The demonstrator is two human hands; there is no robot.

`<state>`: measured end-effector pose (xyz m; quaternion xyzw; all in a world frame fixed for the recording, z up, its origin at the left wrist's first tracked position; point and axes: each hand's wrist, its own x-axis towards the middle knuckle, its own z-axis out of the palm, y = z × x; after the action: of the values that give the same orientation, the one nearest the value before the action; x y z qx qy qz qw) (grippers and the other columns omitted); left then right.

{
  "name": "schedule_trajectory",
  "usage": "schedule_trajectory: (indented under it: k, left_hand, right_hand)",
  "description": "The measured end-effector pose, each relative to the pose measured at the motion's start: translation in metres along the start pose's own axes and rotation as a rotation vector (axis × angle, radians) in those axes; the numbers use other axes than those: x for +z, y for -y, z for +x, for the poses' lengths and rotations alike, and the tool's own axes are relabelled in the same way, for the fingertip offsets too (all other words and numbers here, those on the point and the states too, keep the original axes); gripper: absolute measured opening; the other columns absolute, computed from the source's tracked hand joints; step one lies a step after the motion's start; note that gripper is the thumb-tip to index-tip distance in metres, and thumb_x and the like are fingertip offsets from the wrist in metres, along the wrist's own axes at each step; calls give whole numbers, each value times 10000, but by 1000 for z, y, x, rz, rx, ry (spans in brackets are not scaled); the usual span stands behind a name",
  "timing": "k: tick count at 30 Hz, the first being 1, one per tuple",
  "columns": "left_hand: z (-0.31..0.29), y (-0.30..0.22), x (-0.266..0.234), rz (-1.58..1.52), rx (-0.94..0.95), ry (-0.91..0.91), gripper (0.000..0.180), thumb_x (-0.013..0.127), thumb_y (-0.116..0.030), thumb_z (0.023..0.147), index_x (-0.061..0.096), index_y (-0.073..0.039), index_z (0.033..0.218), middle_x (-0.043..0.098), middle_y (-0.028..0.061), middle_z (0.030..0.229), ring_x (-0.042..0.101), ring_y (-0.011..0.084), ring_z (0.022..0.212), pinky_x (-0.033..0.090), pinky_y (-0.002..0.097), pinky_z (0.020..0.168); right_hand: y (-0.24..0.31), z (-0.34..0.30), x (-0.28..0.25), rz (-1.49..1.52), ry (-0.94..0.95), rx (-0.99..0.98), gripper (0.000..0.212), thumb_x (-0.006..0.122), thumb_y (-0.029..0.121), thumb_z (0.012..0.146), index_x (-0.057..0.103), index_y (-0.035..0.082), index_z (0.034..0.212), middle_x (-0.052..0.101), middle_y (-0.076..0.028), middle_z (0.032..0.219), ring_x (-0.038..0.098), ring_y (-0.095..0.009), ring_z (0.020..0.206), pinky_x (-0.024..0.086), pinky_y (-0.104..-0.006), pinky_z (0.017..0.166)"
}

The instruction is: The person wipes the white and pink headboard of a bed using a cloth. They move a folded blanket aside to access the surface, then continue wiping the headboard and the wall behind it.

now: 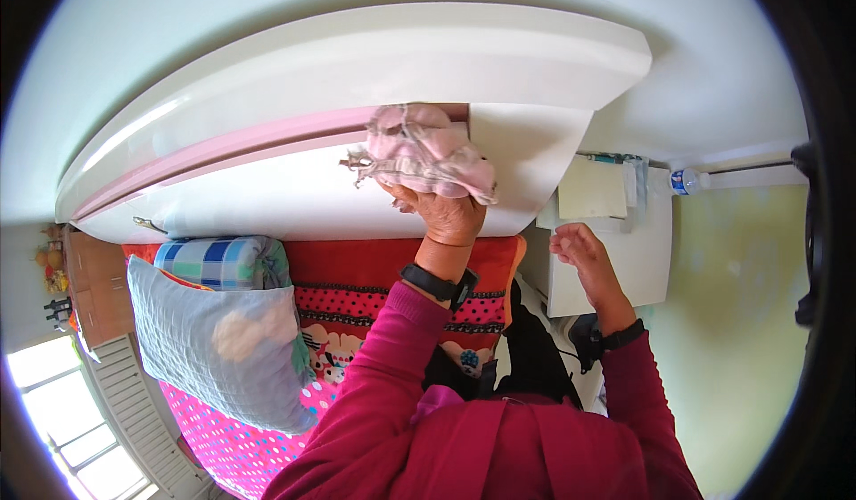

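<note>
My left hand (450, 217) reaches forward and up, its fingers closed around a crumpled pink cloth (419, 152) with frayed, greyish edges. That cloth lies against the white headboard (357, 68) of a bed, over its pink stripe (267, 146), near the right end. Most of the fingers are hidden behind the fabric. To the right, my right hand (584, 255) hovers near a white bedside table, fingers loosely bent and apart, holding nothing. Both wrists wear dark bands.
A light blue pillow (209, 348) leans on a folded plaid quilt (218, 261) at the left of the bed. Red patterned bedding (348, 262) lies below the headboard. The bedside table (655, 259) carries papers (593, 190) and a plastic bottle (685, 182). A wooden cabinet (100, 273) stands far left.
</note>
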<state>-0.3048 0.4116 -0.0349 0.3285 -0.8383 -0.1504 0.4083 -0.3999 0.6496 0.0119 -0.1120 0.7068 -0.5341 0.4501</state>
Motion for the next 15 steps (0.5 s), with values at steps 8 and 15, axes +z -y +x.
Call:
schedule_trajectory:
  k: [8, 15]
  left_hand:
    - [22, -45, 27, -6, 486, -194, 564, 724, -431, 767, 555, -292, 1287, 383, 140, 1462, 268, 443, 1394, 118, 769, 1057]
    - [43, -55, 20, 93, 684, -92, 546, 718, -485, 760, 592, -294, 1256, 393, 58, 1496, 215, 396, 1444, 24, 716, 1114]
  right_hand:
    - [-28, -27, -20, 73, -56, 14, 267, 560, 257, 958, 573, 45, 1120, 626, -60, 1076, 612, -175, 1019, 456, -312, 908]
    - [-52, -27, -32, 75, -60, -65, 203, 571, 206, 973, 578, 25, 1064, 621, -51, 1065, 591, -147, 1011, 462, -304, 951]
